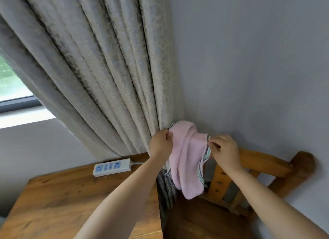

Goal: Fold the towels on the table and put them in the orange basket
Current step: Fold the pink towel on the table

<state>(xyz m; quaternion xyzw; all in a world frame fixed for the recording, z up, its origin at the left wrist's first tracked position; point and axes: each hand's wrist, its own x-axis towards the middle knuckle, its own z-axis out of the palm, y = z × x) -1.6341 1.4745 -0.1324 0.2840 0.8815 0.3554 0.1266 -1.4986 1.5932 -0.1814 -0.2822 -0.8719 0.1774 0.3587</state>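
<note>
A pink towel (187,157) with a striped green and grey edge hangs in the air between my hands, doubled over and drooping toward the chair below. My left hand (161,143) pinches its upper left corner. My right hand (225,149) pinches the striped edge at its upper right. The wooden table (62,199) lies at the lower left, below my left forearm. No orange basket is in view, and no other towels show on the table.
A white power strip (112,167) with blue sockets lies at the table's far edge. A patterned curtain (99,69) hangs behind the table. A wooden chair (258,167) stands to the right against the grey wall. A window (10,82) is at left.
</note>
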